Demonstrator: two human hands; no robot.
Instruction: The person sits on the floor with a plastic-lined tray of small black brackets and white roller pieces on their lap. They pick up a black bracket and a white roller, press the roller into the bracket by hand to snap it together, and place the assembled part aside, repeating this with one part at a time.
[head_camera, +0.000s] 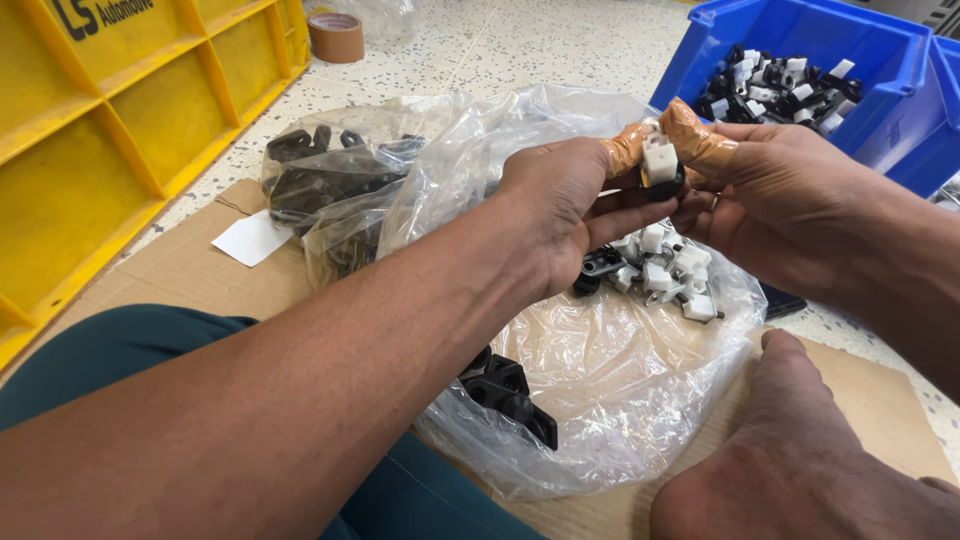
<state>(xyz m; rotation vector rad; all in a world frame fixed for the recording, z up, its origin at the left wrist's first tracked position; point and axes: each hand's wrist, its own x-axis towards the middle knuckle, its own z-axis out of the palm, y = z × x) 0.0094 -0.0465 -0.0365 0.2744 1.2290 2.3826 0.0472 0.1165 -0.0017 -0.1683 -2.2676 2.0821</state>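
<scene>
Both hands meet over a clear plastic bag (600, 390). My left hand (565, 205) and my right hand (770, 200) together pinch one small part, a white clip (659, 160) seated on a black ring piece (664, 186). Tan tape wraps my left thumb and my right forefinger. Just below the hands a small pile of white clips and black pieces (660, 268) lies on the bag. A few black plastic parts (505, 392) show inside the bag near my leg.
A second clear bag of black parts (330, 180) lies to the left with a white paper tag (252, 238). A blue bin (800, 40) of assembled black-and-white parts stands at the back right, a yellow crate (120, 120) at the left, a roll of brown tape (336, 36) behind. My bare foot (800, 450) rests on cardboard (190, 260).
</scene>
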